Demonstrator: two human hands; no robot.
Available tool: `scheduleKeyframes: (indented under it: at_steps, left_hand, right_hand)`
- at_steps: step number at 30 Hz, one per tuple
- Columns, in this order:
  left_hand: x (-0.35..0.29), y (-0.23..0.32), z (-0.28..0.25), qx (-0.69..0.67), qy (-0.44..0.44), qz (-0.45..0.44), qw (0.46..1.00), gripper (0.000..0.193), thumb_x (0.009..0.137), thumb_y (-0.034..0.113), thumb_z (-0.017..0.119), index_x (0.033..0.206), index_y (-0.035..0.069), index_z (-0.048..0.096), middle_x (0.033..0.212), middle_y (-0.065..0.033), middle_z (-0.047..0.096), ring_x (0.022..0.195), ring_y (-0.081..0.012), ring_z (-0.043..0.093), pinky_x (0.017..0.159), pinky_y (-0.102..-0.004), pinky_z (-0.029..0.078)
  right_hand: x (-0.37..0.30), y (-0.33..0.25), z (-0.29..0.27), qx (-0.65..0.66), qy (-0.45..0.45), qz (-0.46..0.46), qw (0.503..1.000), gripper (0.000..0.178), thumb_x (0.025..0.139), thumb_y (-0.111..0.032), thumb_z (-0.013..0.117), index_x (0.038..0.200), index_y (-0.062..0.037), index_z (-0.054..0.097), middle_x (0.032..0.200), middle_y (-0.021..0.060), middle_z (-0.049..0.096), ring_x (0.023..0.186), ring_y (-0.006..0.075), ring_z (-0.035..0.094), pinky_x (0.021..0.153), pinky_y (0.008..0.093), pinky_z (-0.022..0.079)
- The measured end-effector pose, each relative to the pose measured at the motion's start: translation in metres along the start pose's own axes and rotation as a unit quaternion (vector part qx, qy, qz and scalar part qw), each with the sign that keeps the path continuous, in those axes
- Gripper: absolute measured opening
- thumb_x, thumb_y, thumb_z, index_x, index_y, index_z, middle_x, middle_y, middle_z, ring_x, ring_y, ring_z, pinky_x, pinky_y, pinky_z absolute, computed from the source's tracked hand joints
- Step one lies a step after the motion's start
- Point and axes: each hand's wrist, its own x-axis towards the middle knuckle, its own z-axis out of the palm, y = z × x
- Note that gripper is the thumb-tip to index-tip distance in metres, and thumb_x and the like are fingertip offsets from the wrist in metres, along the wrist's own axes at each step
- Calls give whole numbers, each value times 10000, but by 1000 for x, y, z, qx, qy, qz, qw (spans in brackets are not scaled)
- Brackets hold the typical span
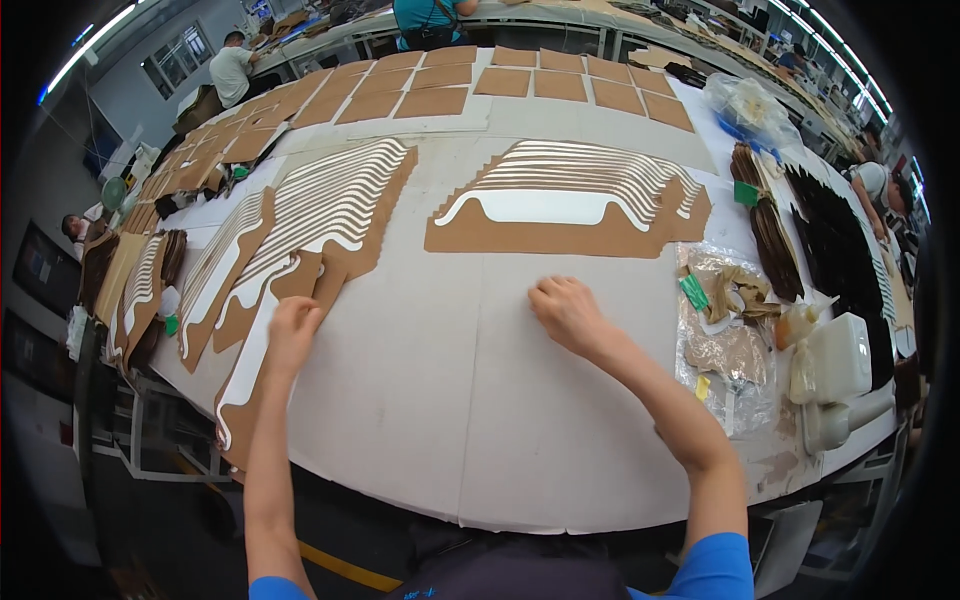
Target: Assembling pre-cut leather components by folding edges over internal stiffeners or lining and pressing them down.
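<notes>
My left hand (293, 335) is closed at the inner edge of the overlapping brown leather-like panels (365, 230), which carry rows of white wavy strips. Its fingertips meet the lower brown edge, but what they pinch, if anything, is hidden. Over the bare middle of the table my right hand (566, 315) has its fingers curled in, and I cannot see whether something small is inside. Beyond it, apart from the hand, one brown panel (550, 238) lies flat with similar wavy strips and a broad white shape.
Rows of plain brown pieces (430, 102) cover the table's far side. At right are a clear plastic bag (725, 350), a white jug (840, 357), bundles of brown strips (768, 235) and black strips (835, 240). Other people work at tables behind and to the sides.
</notes>
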Motion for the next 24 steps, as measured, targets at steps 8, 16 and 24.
scheduleKeyframes:
  at_steps: [8,16,24]
  left_hand:
    - [40,116,154,-71,-75,141,985,103,927,89,733,1003,19,730,1059,-123,731,1061,-326,679,923,-429,536]
    - [75,117,201,51,-44,261,963,449,996,242,695,1400,53,640,1532,-137,582,1483,-319,471,1206,-473,366]
    - [74,121,213,33,-67,229,970,455,1017,269,672,1409,39,636,1525,-121,599,1469,-307,487,1212,-466,361]
  right_hand:
    - [131,-4,85,-199,-57,14,978,35,809,-41,708,843,-44,718,954,134,696,918,284,703,757,400,581]
    - [113,73,38,556,188,402,703,223,954,-217,710,1055,-18,713,912,41,706,783,162,638,681,357,531]
    - [-15,163,-241,606,499,108,610,139,1020,-150,645,1102,-68,722,1103,40,742,1067,177,679,956,360,521]
